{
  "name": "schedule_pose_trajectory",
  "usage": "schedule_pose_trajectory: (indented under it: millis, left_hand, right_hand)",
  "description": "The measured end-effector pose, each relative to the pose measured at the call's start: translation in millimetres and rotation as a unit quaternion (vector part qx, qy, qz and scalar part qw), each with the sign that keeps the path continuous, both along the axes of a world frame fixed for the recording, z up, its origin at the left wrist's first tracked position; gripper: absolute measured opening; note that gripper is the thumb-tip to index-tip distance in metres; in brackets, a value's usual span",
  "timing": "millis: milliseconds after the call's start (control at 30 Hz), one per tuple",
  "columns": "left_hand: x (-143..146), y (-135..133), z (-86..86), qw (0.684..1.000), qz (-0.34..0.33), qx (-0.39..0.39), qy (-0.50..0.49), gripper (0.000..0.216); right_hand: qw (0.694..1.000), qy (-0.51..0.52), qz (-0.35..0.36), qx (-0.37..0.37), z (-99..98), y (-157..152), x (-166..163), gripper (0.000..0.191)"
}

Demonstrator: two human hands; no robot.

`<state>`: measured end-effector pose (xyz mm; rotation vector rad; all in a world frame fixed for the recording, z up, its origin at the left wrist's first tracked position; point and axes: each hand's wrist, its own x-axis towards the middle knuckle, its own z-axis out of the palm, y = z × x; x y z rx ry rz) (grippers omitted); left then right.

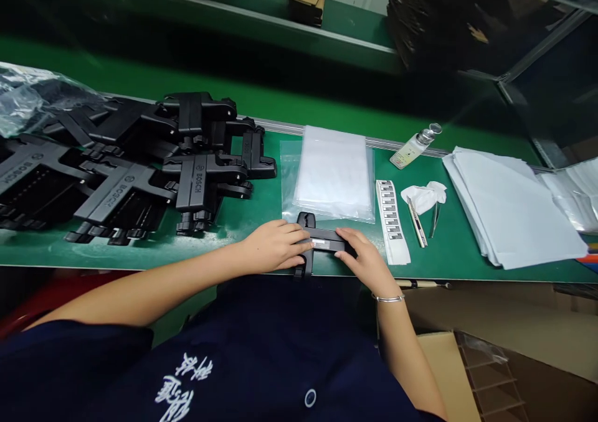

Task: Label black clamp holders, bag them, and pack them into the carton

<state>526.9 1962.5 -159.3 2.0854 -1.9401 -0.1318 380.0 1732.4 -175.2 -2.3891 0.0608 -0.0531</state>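
The right hand [367, 261] has a black bracket [329, 234] in its grip. The left hand [279, 245] touches it too — grip unclear.

The bracket [331, 235] is matt plastic, the tabletop [266, 204] smooth, the bracelet [389, 299] shiny metal.

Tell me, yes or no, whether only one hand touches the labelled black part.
No, the left hand and the right hand both touch the part.
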Motion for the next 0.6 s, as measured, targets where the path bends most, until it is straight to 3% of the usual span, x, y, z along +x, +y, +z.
schedule_pose_trajectory:
  millis: [67, 167, 233, 300, 433, 533, 600]
  left_hand:
    - [11, -1, 2.8, 0.997, 0.068, -0.026, 0.035, 0.037]
    - [30, -17, 1.7, 0.967, 0.216, -0.089, 0.1, 0.037]
    - [41, -32, -5.8, 0.953, 0.26, -0.086, 0.129, 0.034]
    - [47, -49, -17.8, 0.962, 0.236, -0.038, 0.133, 0.027]
    - [41, -82, -41.7, 0.987, 0.137, 0.04, 0.07, 0.018]
    - [23, -90, -44.5, 0.989, 0.126, 0.058, 0.046, 0.015]
    - [9, -86, -38.3, 0.989, 0.13, 0.068, 0.036, 0.01]
  right_hand:
    - [1.0, -0.006, 0.009, -0.025, 2.7, 6, 1, 0.048]
    - [0.998, -0.029, 0.021, -0.049, 10.4, 13, -8, 0.045]
    - [0.997, -0.052, 0.01, -0.053, 17.3, 11, -22, 0.041]
    - [0.995, -0.076, -0.036, -0.057, 23.7, 2, -38, 0.04]
    - [0.967, -0.14, -0.201, -0.075, 28.5, -23, -68, 0.038]
    - [0.945, -0.158, -0.276, -0.081, 24.0, -30, -83, 0.042]
    - [0.944, -0.151, -0.284, -0.079, 18.8, -31, -87, 0.045]
